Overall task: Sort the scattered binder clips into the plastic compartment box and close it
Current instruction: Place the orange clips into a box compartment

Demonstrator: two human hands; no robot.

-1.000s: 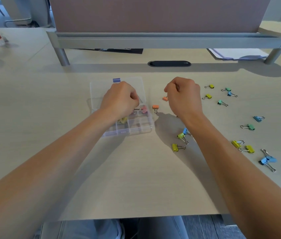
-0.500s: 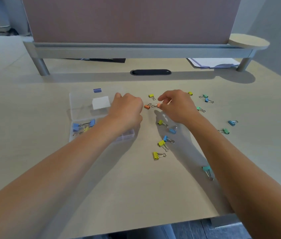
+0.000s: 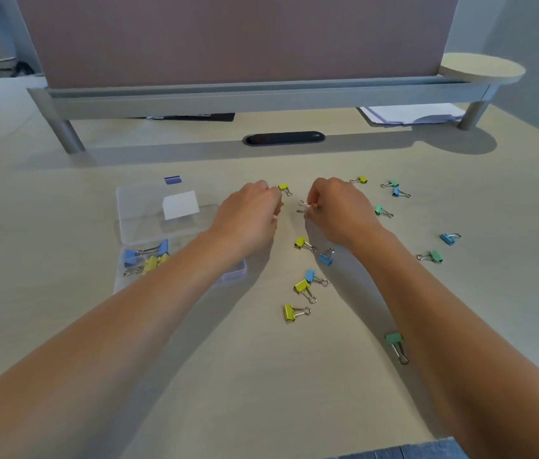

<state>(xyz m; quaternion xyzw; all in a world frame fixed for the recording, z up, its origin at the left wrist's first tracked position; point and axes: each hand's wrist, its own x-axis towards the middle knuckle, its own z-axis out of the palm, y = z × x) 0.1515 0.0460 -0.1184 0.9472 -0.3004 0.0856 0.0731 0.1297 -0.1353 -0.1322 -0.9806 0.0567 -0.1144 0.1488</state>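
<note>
A clear plastic compartment box (image 3: 119, 279) lies open at the left, its lid (image 3: 142, 210) folded back; blue and yellow clips (image 3: 147, 258) sit in its near compartments. My left hand (image 3: 248, 217) is right of the box, fingertips pinched down on a small orange binder clip that is almost hidden. My right hand (image 3: 337, 210) pinches another orange binder clip (image 3: 304, 206), whose wire handles stick out to the left. Loose clips lie around: yellow (image 3: 284, 187), yellow (image 3: 300, 241), blue (image 3: 325, 258), yellow (image 3: 289, 313), green (image 3: 394, 338), and several more at the right (image 3: 435, 256).
A grey rail on legs (image 3: 228, 97) with a screen above crosses the back of the desk. Behind it lie papers (image 3: 410, 114) and a dark flat item (image 3: 195, 117). A black cable slot (image 3: 284, 139) sits mid-desk. The desk's front edge is near my body.
My left hand has left the box and moved right to the orange clip. My right hand has closed on the other orange clip. The view has shifted to the right.
</note>
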